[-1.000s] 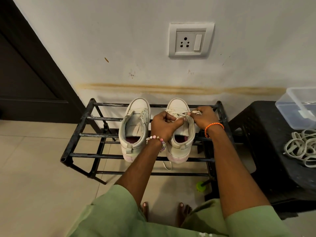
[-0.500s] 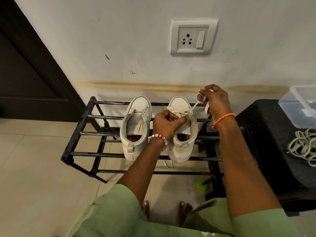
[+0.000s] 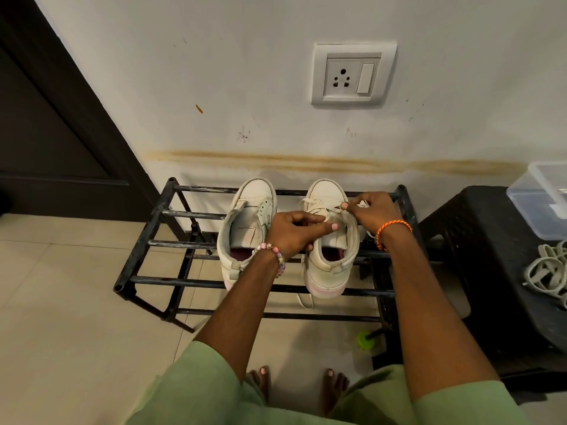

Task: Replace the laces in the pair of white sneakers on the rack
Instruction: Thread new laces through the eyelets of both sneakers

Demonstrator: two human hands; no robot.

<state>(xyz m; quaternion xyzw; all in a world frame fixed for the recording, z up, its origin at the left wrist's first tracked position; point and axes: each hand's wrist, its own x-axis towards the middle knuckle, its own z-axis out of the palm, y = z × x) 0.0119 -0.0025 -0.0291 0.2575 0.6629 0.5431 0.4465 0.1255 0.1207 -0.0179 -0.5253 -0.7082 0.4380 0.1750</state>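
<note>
Sneakers, two scuffed white high-tops, stand side by side on the top tier of the rack (image 3: 144,246), a frame of black, paint-chipped metal tubes against the stained plaster wall. At far left we see a dark door (image 3: 46,133) above pale glossy tiles. The left sneaker (image 3: 245,228) has bare eyelets and a gaping padded collar with a maroon lining. Beside it, our left hand (image 3: 294,230), a beaded bracelet at the wrist, curls over the tongue of the right sneaker (image 3: 329,256), its thumb pressed flat on it. A flat cream lace (image 3: 316,207) crosses the upper eyelets; one loose end dangles below the sole. Our right hand (image 3: 372,211), with a braided orange wristband, pinches that lace between thumb and fingertips at the shoe's edge. Further right, a black textured stool (image 3: 491,256) carries a clear plastic box (image 3: 543,197) and a coil of pale laces (image 3: 549,271).
</note>
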